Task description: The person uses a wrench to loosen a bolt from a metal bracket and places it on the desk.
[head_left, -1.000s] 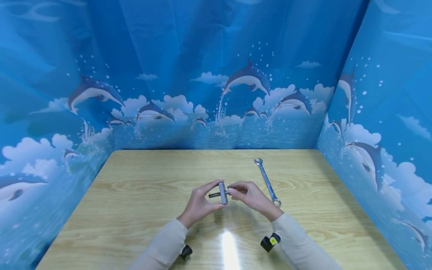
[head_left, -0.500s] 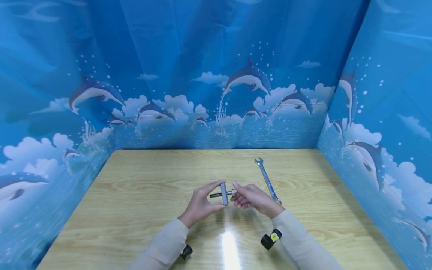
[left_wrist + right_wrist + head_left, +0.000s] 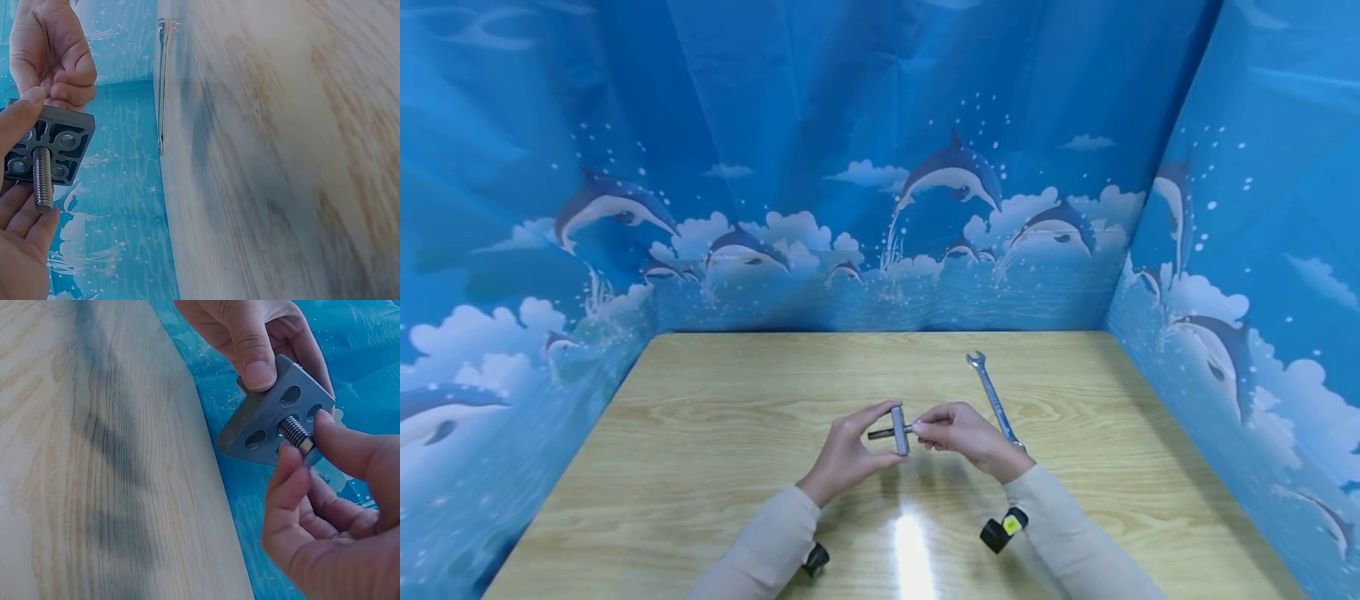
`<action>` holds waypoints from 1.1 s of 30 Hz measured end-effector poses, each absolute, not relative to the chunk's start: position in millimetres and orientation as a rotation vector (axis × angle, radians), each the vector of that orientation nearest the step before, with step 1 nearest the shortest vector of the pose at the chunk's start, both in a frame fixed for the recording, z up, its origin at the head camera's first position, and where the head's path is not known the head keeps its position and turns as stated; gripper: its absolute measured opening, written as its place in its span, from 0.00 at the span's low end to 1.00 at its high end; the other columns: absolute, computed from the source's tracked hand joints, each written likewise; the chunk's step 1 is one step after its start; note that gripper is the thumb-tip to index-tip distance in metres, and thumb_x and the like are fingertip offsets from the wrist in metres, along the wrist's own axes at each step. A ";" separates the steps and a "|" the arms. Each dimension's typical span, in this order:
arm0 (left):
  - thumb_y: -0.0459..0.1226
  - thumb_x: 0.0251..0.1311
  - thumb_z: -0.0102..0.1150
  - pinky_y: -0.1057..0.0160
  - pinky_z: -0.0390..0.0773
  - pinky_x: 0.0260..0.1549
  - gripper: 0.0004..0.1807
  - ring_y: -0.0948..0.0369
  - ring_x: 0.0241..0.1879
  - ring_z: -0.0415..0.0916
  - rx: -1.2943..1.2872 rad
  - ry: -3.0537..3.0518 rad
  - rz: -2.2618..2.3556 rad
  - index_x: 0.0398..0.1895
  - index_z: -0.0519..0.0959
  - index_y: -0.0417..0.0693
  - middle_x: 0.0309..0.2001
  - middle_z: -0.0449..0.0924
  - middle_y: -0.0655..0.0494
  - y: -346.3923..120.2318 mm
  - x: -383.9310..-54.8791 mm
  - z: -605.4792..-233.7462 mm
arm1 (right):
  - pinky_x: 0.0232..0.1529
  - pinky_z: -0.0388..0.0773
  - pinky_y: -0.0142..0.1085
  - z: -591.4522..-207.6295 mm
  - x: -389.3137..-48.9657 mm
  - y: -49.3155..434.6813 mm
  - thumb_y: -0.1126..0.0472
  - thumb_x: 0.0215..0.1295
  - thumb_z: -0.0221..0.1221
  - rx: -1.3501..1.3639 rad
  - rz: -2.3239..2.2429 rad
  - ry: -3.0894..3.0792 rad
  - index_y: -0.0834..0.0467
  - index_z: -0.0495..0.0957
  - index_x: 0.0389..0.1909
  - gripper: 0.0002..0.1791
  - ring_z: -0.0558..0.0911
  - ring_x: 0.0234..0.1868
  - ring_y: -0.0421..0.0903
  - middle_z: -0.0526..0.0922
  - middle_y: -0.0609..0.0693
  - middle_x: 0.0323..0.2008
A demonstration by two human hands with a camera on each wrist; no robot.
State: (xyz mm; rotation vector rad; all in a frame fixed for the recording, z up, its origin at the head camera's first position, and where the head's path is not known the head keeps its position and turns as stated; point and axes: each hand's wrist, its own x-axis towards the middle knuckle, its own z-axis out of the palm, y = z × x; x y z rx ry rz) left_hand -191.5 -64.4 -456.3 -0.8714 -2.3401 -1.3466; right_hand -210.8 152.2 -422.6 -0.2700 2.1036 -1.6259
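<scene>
My left hand (image 3: 844, 454) grips a square grey metal plate (image 3: 275, 412) by its edges, thumb on one side and fingers on the other. The plate has several round holes and a ribbed back face, seen in the left wrist view. Through its middle runs a threaded bolt (image 3: 42, 178), its long end sticking out on the left hand's side. My right hand (image 3: 966, 437) pinches the bolt's head between thumb and fingers in the right wrist view. A short stretch of thread shows between head and plate. Both hands hold these above the table.
A combination wrench (image 3: 992, 400) lies on the wooden table (image 3: 737, 383), just beyond the right hand. Blue dolphin-print sheets (image 3: 820, 167) stand behind the table and along both sides. Each wrist wears a small black camera.
The right thumb and fingers loosened from the bolt head half a second ago and now pinch it again. The left hand and plate have stayed nearly in place.
</scene>
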 end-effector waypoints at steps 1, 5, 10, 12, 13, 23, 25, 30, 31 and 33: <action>0.34 0.37 0.79 0.59 0.74 0.60 0.41 0.57 0.59 0.74 -0.869 -2.343 -1.347 0.61 0.74 0.49 0.58 0.78 0.49 -64.3 -191.4 -456.0 | 0.48 0.81 0.45 -422.4 -210.5 152.3 0.56 0.62 0.63 -0.268 -1.625 2.122 0.66 0.78 0.49 0.19 0.79 0.37 0.44 0.82 0.54 0.39; 0.33 0.37 0.79 0.59 0.74 0.60 0.41 0.57 0.59 0.74 -0.861 -2.347 -1.361 0.61 0.74 0.49 0.58 0.78 0.49 -64.2 -191.2 -455.4 | 0.51 0.80 0.42 -421.5 -209.4 151.7 0.61 0.59 0.66 -0.260 -1.629 2.181 0.63 0.78 0.50 0.19 0.79 0.43 0.46 0.81 0.53 0.44; 0.34 0.37 0.78 0.59 0.74 0.60 0.41 0.58 0.59 0.74 -0.831 -2.361 -1.386 0.61 0.74 0.52 0.58 0.78 0.52 -64.1 -190.7 -453.9 | 0.45 0.82 0.37 -420.8 -209.4 149.7 0.65 0.56 0.67 -0.283 -1.629 2.244 0.62 0.80 0.48 0.18 0.79 0.41 0.46 0.81 0.53 0.42; 0.35 0.37 0.78 0.59 0.74 0.60 0.41 0.58 0.59 0.74 -0.821 -2.362 -1.395 0.61 0.74 0.53 0.58 0.78 0.52 -63.9 -190.4 -452.7 | 0.44 0.82 0.36 -420.4 -209.8 149.3 0.66 0.55 0.67 -0.301 -1.625 2.268 0.61 0.80 0.47 0.17 0.79 0.40 0.46 0.81 0.53 0.41; 0.35 0.38 0.78 0.59 0.74 0.60 0.40 0.58 0.59 0.74 -0.820 -2.362 -1.395 0.61 0.74 0.53 0.58 0.78 0.53 -63.9 -190.4 -452.3 | 0.43 0.82 0.36 -420.2 -209.8 149.3 0.67 0.55 0.67 -0.308 -1.625 2.275 0.61 0.80 0.47 0.17 0.79 0.40 0.46 0.81 0.53 0.40; 0.34 0.37 0.78 0.60 0.74 0.60 0.40 0.58 0.59 0.74 -0.813 -2.364 -1.385 0.61 0.74 0.52 0.58 0.78 0.52 -64.2 -190.0 -451.0 | 0.55 0.79 0.43 -421.8 -209.5 153.7 0.57 0.63 0.63 -0.368 -1.602 2.134 0.59 0.73 0.60 0.25 0.79 0.51 0.50 0.78 0.56 0.53; 0.34 0.37 0.78 0.60 0.74 0.60 0.40 0.58 0.59 0.74 -0.815 -2.359 -1.383 0.61 0.74 0.52 0.58 0.78 0.52 -64.1 -190.1 -451.6 | 0.58 0.78 0.45 -423.5 -210.5 155.1 0.52 0.67 0.59 -0.371 -1.612 2.080 0.63 0.69 0.63 0.28 0.78 0.54 0.53 0.77 0.59 0.55; 0.32 0.36 0.79 0.60 0.74 0.60 0.41 0.57 0.58 0.75 -0.829 -2.343 -1.372 0.61 0.74 0.50 0.58 0.78 0.51 -64.4 -190.2 -453.8 | 0.57 0.79 0.45 -428.5 -212.9 157.4 0.45 0.72 0.50 -0.322 -1.626 1.994 0.74 0.70 0.57 0.33 0.81 0.50 0.57 0.80 0.65 0.49; 0.32 0.36 0.79 0.60 0.74 0.60 0.41 0.57 0.58 0.75 -0.831 -2.340 -1.371 0.61 0.74 0.49 0.58 0.78 0.51 -64.6 -190.0 -454.1 | 0.56 0.80 0.45 -429.3 -213.0 157.5 0.44 0.72 0.49 -0.308 -1.623 1.989 0.75 0.72 0.54 0.34 0.82 0.48 0.57 0.81 0.65 0.47; 0.32 0.36 0.79 0.61 0.74 0.60 0.41 0.57 0.59 0.74 -0.836 -2.340 -1.371 0.61 0.74 0.49 0.58 0.78 0.50 -64.8 -190.5 -455.2 | 0.54 0.81 0.46 -430.0 -213.3 157.4 0.42 0.71 0.48 -0.278 -1.616 1.979 0.75 0.74 0.50 0.35 0.83 0.44 0.54 0.83 0.62 0.42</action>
